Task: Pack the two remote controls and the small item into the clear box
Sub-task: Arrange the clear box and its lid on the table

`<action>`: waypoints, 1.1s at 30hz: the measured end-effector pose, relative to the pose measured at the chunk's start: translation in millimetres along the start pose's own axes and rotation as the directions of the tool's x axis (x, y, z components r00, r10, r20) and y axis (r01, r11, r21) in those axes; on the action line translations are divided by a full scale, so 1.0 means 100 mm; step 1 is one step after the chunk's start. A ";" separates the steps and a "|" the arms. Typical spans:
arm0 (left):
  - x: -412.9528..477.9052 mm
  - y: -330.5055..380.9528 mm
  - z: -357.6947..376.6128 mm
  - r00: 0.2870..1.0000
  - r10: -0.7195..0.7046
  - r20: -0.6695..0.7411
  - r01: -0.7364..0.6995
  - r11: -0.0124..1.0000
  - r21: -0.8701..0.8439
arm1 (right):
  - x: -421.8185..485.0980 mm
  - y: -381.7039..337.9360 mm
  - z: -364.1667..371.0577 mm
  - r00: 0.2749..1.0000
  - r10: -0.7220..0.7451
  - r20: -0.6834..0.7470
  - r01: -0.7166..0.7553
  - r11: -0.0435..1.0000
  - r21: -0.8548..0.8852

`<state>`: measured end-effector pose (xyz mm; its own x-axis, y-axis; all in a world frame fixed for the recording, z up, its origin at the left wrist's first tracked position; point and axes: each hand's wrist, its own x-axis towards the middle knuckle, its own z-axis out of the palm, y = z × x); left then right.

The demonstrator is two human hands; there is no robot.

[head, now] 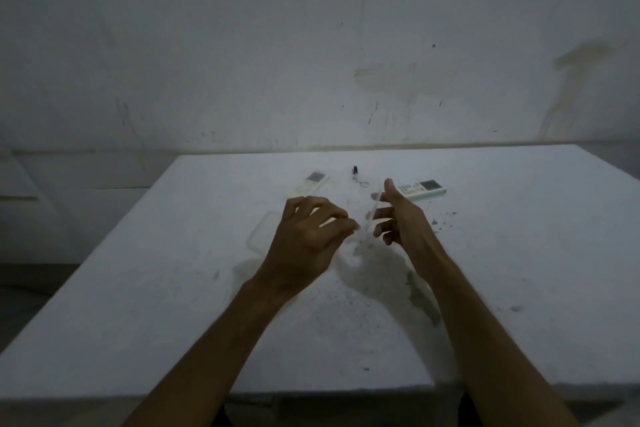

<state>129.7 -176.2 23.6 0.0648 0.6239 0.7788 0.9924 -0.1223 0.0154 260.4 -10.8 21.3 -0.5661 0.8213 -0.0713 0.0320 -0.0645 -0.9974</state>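
Note:
A white remote [310,185] lies at the far left of the table and a second white remote [422,189] at the far right, partly behind my right thumb. Between them sits a small black item with a key ring [356,174]. The clear box [258,236] rests on the table, its right part hidden under my left hand [306,241]. My right hand [403,218] pinches a clear lid [366,229] held on edge between the two hands. The fingers of my left hand are curled and apart, with their tips close to the lid's edge.
The white table [519,253] carries dark specks and smudges near its middle and right. A stained wall [311,45] stands just behind it. The table's front edge runs close to my body.

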 end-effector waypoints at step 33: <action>-0.43 -0.44 0.09 0.738 -0.349 0.577 0.527 0.833 -0.170 | 0.41 0.03 -0.35 0.979 -0.103 0.176 0.204 0.499 -0.842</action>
<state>84.4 -190.0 -16.2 -0.2379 0.9488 0.2077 0.8428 0.0953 0.5297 266.0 42.3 15.2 -0.7024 0.7109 0.0352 0.5944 0.6130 -0.5205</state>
